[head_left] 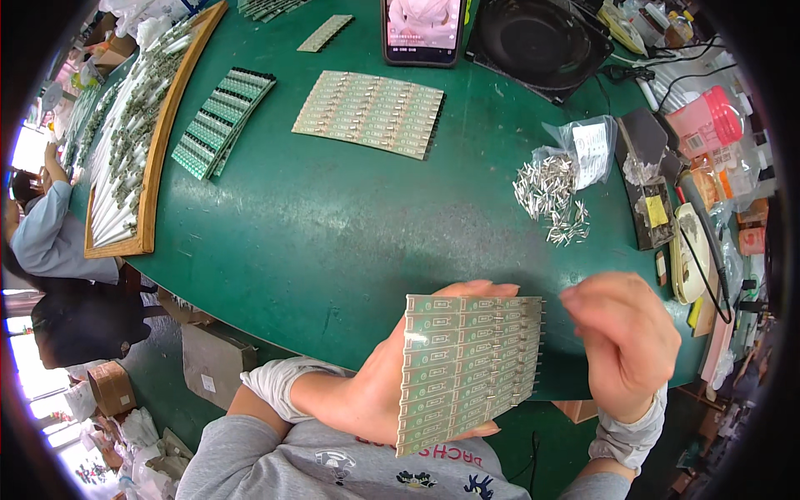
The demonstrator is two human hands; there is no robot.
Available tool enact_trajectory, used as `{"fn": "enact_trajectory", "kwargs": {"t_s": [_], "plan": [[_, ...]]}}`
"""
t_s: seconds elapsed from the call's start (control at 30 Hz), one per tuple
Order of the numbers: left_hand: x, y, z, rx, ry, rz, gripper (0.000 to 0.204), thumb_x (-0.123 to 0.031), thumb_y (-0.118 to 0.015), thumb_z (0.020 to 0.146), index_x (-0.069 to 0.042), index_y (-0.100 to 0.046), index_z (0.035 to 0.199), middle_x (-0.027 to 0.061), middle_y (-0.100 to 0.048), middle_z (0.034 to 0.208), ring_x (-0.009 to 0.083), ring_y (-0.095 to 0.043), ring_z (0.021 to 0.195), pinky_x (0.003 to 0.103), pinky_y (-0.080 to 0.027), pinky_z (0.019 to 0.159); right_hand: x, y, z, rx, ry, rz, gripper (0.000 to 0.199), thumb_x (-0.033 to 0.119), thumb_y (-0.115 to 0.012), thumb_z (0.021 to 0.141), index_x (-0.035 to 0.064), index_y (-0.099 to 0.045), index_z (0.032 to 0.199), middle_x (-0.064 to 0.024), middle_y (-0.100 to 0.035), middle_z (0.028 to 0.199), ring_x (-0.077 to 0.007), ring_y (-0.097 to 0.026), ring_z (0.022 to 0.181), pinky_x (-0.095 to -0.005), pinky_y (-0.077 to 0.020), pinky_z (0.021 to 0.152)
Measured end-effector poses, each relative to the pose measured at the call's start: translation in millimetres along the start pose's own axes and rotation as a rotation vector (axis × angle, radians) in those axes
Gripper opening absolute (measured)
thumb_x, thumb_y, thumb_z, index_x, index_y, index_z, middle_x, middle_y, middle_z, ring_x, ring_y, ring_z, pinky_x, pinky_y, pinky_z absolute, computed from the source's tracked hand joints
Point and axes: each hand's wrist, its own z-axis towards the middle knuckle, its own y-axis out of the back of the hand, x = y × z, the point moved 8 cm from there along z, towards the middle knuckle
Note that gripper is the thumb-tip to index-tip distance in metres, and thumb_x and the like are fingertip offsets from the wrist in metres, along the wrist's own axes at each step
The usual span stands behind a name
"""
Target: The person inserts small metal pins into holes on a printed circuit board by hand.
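My left hand [371, 396] grips a green circuit board panel [454, 358] from behind, fingertips showing at its top and bottom edges. The panel is tilted towards me, with rows of printed outlines and small metal parts along its right half. Just beyond the pin-lined right edge is my right hand [629, 337], apart from the board. Its fingers are curled with the tips together; anything between them is too small to make out. Further back, a heap of small silvery cylindrical parts [546, 192] spills from a clear plastic bag [590, 154].
Another panel [371, 112] lies mid-table, beside stacked panels [221, 125]. A wood-framed tray [154, 154] of white tubes lines the left edge. A phone [422, 37] and black fan [542, 42] stand at the back. Tools and a dark box [646, 179] crowd the right. Someone's sleeve [50, 229] shows left.
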Motion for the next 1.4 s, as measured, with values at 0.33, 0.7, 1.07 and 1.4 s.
{"fn": "enact_trajectory", "kwargs": {"t_s": [0.33,0.7,1.07,1.4], "plan": [[7.0,0.5,0.4,-0.126,0.31,-0.491,0.113,-0.013,-0.088,0.066,0.003,-0.01,0.146,0.021,-0.028,0.151,0.0286,-0.039,0.135,0.04,-0.035,0.109,16.8,-22.4,-12.8,0.192,0.023,0.368,0.017,0.02,-0.083,0.071,0.0165,-0.071,0.081,0.0015,-0.058,0.086,-0.016,-0.054,0.075,-0.0297,-0.0386,0.067],[1.0,2.7,2.4,-0.095,0.279,-0.349,0.113,-0.011,-0.089,0.065,0.002,-0.011,0.146,0.0207,-0.028,0.15,0.0281,-0.041,0.133,0.038,-0.041,0.105,11.3,-39.8,-13.9,0.22,-0.037,0.53,0.019,0.017,-0.082,0.069,0.0125,-0.072,0.084,-0.0009,-0.058,0.085,-0.0179,-0.054,0.074,-0.0304,-0.0412,0.065],[6.5,2.0,1.9,-0.124,0.349,-0.439,0.113,-0.011,-0.09,0.064,0.001,-0.013,0.146,0.0201,-0.028,0.151,0.0267,-0.042,0.132,0.038,-0.042,0.104,10.0,-42.3,-17.1,0.213,-0.02,0.523,0.013,0.02,-0.08,0.076,0.0157,-0.07,0.084,0.0011,-0.057,0.085,-0.0161,-0.053,0.074,-0.0301,-0.0387,0.068],[4.8,-2.1,0.4,-0.048,-0.109,-0.114,0.114,-0.011,-0.09,0.063,0.002,-0.012,0.146,0.0207,-0.028,0.151,0.0272,-0.043,0.132,0.038,-0.042,0.103,9.1,-42.8,-17.4,0.211,-0.025,0.534,0.012,0.02,-0.08,0.076,0.0158,-0.07,0.083,0.0013,-0.057,0.085,-0.0159,-0.053,0.074,-0.0301,-0.0387,0.068]]}}
